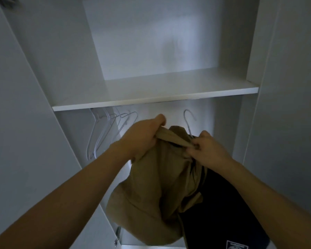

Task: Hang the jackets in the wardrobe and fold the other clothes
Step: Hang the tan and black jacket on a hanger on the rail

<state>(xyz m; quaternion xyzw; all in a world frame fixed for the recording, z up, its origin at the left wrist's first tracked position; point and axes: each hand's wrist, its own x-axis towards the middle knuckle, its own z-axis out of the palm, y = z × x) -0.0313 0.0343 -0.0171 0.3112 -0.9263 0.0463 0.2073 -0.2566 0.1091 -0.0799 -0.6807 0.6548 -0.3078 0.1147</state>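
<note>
A tan jacket (151,191) hangs in front of me inside the open white wardrobe (151,97). My left hand (142,135) grips its collar on the left. At the collar's right end my right hand (205,150) pinches the fabric. A wire hanger hook (188,121) sticks up from behind the collar, below the shelf. To the right of the tan jacket hangs a dark garment (223,209) with a white patch low down, partly behind my right forearm.
Several bare wire hangers (106,130) hang under the shelf at the left. The wardrobe's side panels (43,87) stand close on both sides. A door hinge (117,238) shows at the lower left. The hanging rail is hidden under the shelf edge.
</note>
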